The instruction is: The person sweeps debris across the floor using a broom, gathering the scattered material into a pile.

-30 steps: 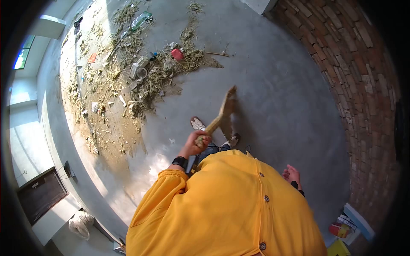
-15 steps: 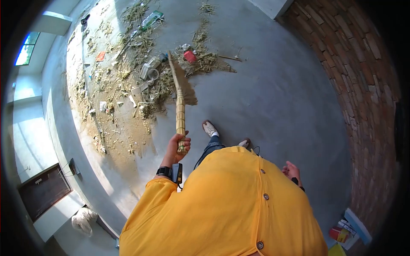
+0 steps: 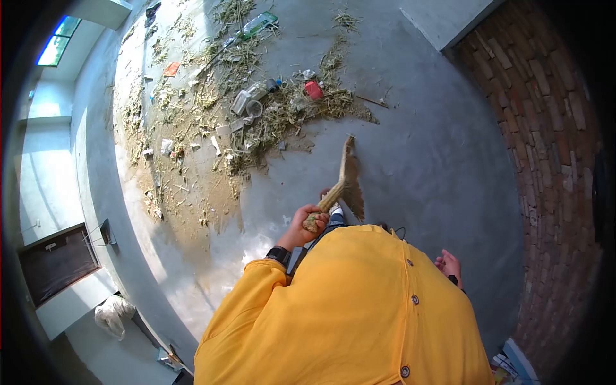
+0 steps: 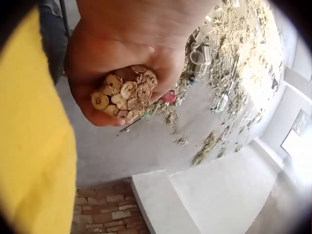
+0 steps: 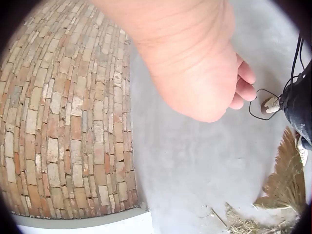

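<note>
My left hand [image 3: 300, 230] grips the bound handle of a straw broom [image 3: 348, 170], whose bristle head hangs over the grey floor in front of my feet. In the left wrist view the fingers curl round the handle's butt end [image 4: 124, 95], a bundle of cut stalks. The broom's fanned bristles [image 5: 285, 175] show at the lower right of the right wrist view, close to a shoe. My right hand [image 3: 448, 262] hangs at my side with its fingers loosely bent, holding nothing. A heap of straw litter [image 3: 276, 122] lies ahead and left of the broom.
Amid the litter lie a clear plastic container [image 3: 244, 101], a red wrapper [image 3: 314, 90] and a green bottle [image 3: 258, 24]. A brick wall [image 3: 545, 128] stands on the right, with a white ledge [image 3: 443, 25] at its far end. A thin stick [image 3: 372, 101] lies at the heap's edge.
The broom swung left to the heap's near edge, then came back right, its head now in front of my feet. My left hand moved with it; the right hand still hangs at my side.
</note>
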The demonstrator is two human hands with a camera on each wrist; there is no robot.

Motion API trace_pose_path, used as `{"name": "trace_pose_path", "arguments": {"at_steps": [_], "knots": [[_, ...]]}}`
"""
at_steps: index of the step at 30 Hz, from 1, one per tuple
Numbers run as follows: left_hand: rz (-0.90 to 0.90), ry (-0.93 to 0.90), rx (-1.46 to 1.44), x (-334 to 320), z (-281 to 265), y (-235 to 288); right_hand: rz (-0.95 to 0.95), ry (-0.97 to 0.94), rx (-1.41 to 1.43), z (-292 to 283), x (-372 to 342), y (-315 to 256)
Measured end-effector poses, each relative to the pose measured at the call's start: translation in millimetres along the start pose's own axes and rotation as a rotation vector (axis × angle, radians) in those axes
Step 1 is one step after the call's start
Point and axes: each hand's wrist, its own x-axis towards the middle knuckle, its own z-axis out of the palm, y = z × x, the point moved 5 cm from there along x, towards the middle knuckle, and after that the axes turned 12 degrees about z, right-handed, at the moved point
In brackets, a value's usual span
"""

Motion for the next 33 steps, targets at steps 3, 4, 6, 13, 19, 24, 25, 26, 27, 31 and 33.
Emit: {"name": "trace_pose_path", "arguments": {"at_steps": [3, 4, 6, 13, 19, 24, 25, 26, 27, 31, 33], "knots": [[0.119, -0.021, -0.207, -13, -18, 65, 0.026, -0.025, 0.000, 2, 8, 8], [0.179, -0.033, -0.217, -17, -25, 92, 0.039, -0.012, -0.041, 5, 3, 6], [0.355, -0.042, -0.314, -26, -31, 141, 0.047, 0.000, -0.078, 13, -3, 2], [0.687, 0.019, 0.075, -34, 25, 143, -0.013, -0.040, 0.003, 28, -11, -21], [0.712, -0.085, 0.136, -37, 18, 102, 0.007, -0.059, -0.045, 41, 2, -30], [0.480, -0.130, -0.124, -45, 39, 69, 0.057, -0.107, -0.015, 40, 37, -42], [0.445, -0.064, -0.031, -39, 41, 60, 0.059, -0.152, -0.036, 42, 47, -48], [0.440, -0.035, 0.055, -33, 43, 48, 0.063, -0.194, -0.063, 39, 57, -53], [0.447, -0.038, 0.057, -27, 47, 38, 0.058, -0.199, -0.064, 35, 68, -61], [0.443, 0.108, 0.435, -14, 79, 12, -0.001, -0.258, -0.020, 45, 75, -127], [0.348, 0.111, 0.421, -3, 105, -11, 0.006, -0.248, 0.037, 46, 72, -160]]}}
